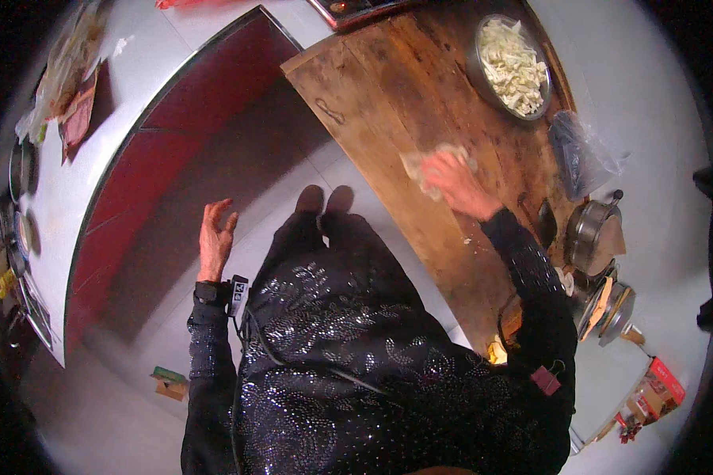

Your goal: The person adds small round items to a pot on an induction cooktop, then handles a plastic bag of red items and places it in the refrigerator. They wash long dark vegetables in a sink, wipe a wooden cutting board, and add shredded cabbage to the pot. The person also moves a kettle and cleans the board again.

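Observation:
Pressed onto the wooden table (368, 119), my right hand (454, 181) is closed on a pale, crumpled cloth (414, 165). Part of the cloth is hidden under the fingers. My left hand (215, 237) hangs over the floor beside my dark sequinned garment, fingers apart and slightly curled, with nothing in it. A glass-like bowl of shredded pale vegetable (514, 68) stands at the table's far right edge. A few pale crumbs (468, 241) lie on the wood below my right hand.
A clear plastic bag (582, 154), a steel pot (594, 234) and stacked lids (609, 312) line the right side. A white counter with red cabinet fronts (172, 130) curves along the left, bearing plastic bags (65, 77). A small box (169, 383) sits on the floor.

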{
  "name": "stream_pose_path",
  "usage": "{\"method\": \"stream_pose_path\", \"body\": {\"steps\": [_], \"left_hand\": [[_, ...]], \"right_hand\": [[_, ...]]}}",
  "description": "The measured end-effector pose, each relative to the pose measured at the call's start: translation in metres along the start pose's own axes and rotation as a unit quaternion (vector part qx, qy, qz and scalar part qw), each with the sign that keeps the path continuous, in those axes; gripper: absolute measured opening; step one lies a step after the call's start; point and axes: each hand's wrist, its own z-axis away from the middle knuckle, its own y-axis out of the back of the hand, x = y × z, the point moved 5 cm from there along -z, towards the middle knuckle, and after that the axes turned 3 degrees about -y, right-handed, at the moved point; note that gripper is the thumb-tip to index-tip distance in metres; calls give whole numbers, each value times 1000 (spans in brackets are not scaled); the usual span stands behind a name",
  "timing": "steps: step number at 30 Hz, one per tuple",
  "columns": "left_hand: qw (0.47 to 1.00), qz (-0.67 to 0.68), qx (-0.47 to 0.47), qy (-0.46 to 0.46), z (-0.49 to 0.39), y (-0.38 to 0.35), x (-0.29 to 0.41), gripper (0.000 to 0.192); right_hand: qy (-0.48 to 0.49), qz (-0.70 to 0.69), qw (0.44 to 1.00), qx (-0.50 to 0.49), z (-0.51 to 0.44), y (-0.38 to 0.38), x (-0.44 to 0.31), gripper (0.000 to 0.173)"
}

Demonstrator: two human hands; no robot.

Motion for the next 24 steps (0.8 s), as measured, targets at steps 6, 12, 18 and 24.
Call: {"method": "stream_pose_path", "body": {"steps": [6,12,18,24], "left_hand": [[998,-23,49,18,23,11,12,29],[983,-149,29,-104,15,-21,67,27],[994,-76,-22,-71,10,-51,88,24],[992,-80,-7,-100,4,-55,115,23]], "right_hand": [[-22,83,981,-177,17,40,2,28],[82,72,990,86,-239,61,8,47],[92,45,985,138,-198,-23,-30,33],[159,3,987,6,5,-25,-35,20]]}}
